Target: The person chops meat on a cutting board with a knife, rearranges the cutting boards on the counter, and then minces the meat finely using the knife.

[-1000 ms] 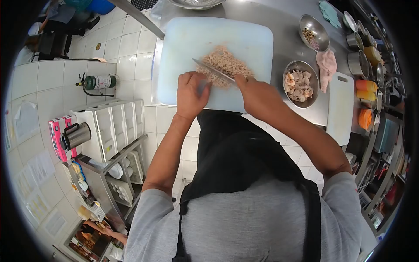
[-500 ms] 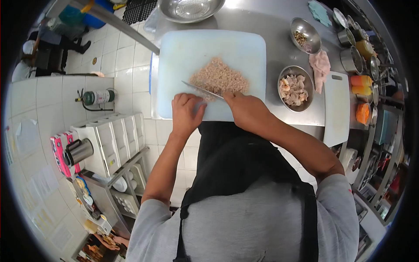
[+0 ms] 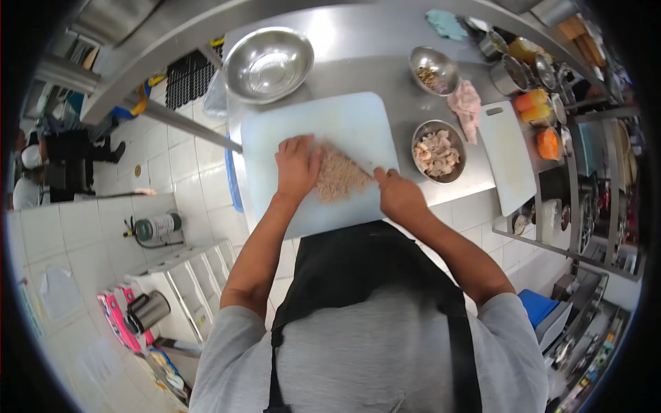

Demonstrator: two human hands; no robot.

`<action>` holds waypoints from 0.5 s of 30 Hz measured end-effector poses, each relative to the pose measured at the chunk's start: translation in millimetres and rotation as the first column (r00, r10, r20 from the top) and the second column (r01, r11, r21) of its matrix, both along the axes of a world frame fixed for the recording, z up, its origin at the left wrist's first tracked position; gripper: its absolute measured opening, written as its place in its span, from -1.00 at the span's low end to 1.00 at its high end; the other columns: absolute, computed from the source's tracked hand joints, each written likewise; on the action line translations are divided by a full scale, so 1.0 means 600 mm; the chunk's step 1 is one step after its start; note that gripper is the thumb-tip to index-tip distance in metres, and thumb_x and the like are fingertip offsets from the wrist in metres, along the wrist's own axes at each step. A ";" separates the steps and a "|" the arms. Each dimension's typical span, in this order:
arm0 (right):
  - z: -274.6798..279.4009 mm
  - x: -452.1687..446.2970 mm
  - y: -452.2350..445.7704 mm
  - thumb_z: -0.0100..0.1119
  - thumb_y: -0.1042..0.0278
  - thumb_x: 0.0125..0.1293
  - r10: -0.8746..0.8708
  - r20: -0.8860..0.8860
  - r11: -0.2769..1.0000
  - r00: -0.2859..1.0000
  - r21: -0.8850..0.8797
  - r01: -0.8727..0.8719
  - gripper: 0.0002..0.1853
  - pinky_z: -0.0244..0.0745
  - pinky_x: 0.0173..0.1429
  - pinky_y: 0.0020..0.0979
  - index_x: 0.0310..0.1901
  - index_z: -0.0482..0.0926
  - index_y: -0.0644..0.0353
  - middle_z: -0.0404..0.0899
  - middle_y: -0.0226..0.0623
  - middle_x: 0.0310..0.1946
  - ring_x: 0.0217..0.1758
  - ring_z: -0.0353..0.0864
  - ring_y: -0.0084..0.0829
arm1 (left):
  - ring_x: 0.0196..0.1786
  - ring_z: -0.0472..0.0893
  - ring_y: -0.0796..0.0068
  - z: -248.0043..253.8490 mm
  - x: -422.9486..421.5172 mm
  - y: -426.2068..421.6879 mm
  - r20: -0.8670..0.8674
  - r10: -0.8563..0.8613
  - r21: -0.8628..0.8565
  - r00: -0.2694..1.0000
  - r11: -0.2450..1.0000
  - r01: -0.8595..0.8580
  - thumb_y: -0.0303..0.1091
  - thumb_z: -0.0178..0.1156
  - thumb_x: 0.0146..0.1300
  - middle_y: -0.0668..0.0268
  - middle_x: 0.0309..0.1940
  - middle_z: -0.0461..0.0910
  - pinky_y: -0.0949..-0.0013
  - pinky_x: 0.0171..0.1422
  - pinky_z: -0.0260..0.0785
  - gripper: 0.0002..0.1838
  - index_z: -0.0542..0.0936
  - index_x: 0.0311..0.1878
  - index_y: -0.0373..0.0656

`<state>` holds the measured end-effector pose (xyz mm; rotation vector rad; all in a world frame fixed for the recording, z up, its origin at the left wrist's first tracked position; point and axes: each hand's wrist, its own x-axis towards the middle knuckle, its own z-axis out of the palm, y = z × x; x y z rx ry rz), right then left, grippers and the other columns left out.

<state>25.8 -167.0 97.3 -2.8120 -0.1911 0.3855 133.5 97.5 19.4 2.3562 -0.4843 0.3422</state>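
Observation:
A pile of finely chopped, pale pinkish meat lies on the white cutting board. My right hand is closed around the handle of a knife. Its blurred blade runs up and left along the far edge of the pile. At the pile's left side, my left hand rests on the board, fingers stretched out and thumb apart, holding nothing. Right of the board stands a metal bowl with larger pieces of pale meat.
A large metal bowl stands behind the board. To the right are a smaller bowl with chopped bits, a pink cloth, a second cutting board and several containers. A metal post rises at the counter's left edge.
The knife has gone from the near side of the chopped meat to its far edge. My left hand has moved from beside the blade to the pile's left side. The camera view has shifted.

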 end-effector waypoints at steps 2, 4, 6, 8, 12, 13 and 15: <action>0.023 -0.007 0.022 0.10 0.51 0.39 -0.015 -0.023 1.000 1.000 0.001 0.016 -0.60 0.73 -0.12 0.09 0.26 0.51 0.24 0.64 0.14 -0.07 -0.15 0.80 0.15 | 0.25 0.54 -0.15 -0.012 0.013 0.015 -0.044 -0.101 0.085 0.994 0.991 0.105 -0.30 0.34 0.44 0.03 0.12 0.65 -0.15 0.31 0.40 -0.73 0.73 0.11 -0.19; 0.036 -0.004 0.034 0.11 0.50 0.39 -0.072 0.018 0.997 0.997 0.008 0.072 -0.61 0.73 -0.15 0.08 0.24 0.52 0.23 0.64 0.12 -0.07 -0.15 0.81 0.14 | 0.18 0.56 -0.13 -0.026 0.014 0.030 0.001 -0.208 0.027 0.978 0.978 0.207 -0.33 0.33 0.43 0.04 0.05 0.68 -0.13 0.25 0.40 -0.79 0.75 0.03 -0.19; 0.046 0.011 0.046 0.14 0.49 0.39 -0.191 0.045 0.982 0.981 0.014 0.190 -0.63 0.75 -0.08 0.08 0.22 0.53 0.21 0.63 0.11 -0.05 -0.14 0.81 0.14 | 0.18 0.57 -0.10 -0.008 -0.001 0.039 0.005 -0.244 -0.003 0.970 0.970 0.244 -0.33 0.33 0.42 0.04 0.04 0.68 -0.11 0.29 0.41 -0.76 0.74 0.07 -0.21; 0.040 0.028 0.051 0.18 0.48 0.38 -0.283 0.076 0.959 0.956 0.021 0.282 -0.64 0.75 -0.04 0.09 0.20 0.55 0.18 0.62 0.10 -0.02 -0.12 0.82 0.14 | 0.20 0.57 -0.10 -0.004 -0.008 0.041 -0.009 -0.240 -0.012 0.971 0.971 0.239 -0.33 0.34 0.41 0.04 0.08 0.68 -0.12 0.35 0.40 -0.71 0.73 0.12 -0.22; -0.006 0.042 0.052 0.27 0.45 0.35 -0.370 0.093 0.929 0.924 0.024 0.369 -0.65 0.75 0.07 0.06 0.16 0.58 0.16 0.58 0.11 0.07 -0.01 0.81 0.10 | 0.25 0.57 -0.14 -0.012 -0.004 0.043 0.007 -0.243 -0.046 0.970 0.969 0.243 -0.32 0.35 0.40 0.00 0.13 0.68 -0.12 0.44 0.37 -0.63 0.72 0.21 -0.23; -0.021 0.042 0.051 0.29 0.45 0.34 -0.371 0.100 0.928 0.923 0.023 0.371 -0.64 0.75 0.09 0.05 0.16 0.59 0.15 0.56 0.11 0.09 0.03 0.81 0.10 | 0.26 0.58 -0.15 -0.020 -0.003 0.043 0.005 -0.237 -0.041 0.971 0.971 0.237 -0.32 0.35 0.39 -0.01 0.15 0.69 -0.12 0.44 0.36 -0.62 0.72 0.22 -0.24; -0.048 0.034 0.049 0.38 0.37 0.32 -0.330 0.104 0.942 0.938 -0.027 0.335 -0.49 0.70 0.27 0.12 0.31 0.60 0.06 0.51 0.14 0.19 0.09 0.79 0.16 | 0.27 0.58 -0.14 -0.033 0.003 0.023 0.010 -0.278 -0.064 0.961 0.958 0.278 -0.30 0.38 0.36 -0.01 0.17 0.69 -0.15 0.47 0.35 -0.59 0.72 0.22 -0.24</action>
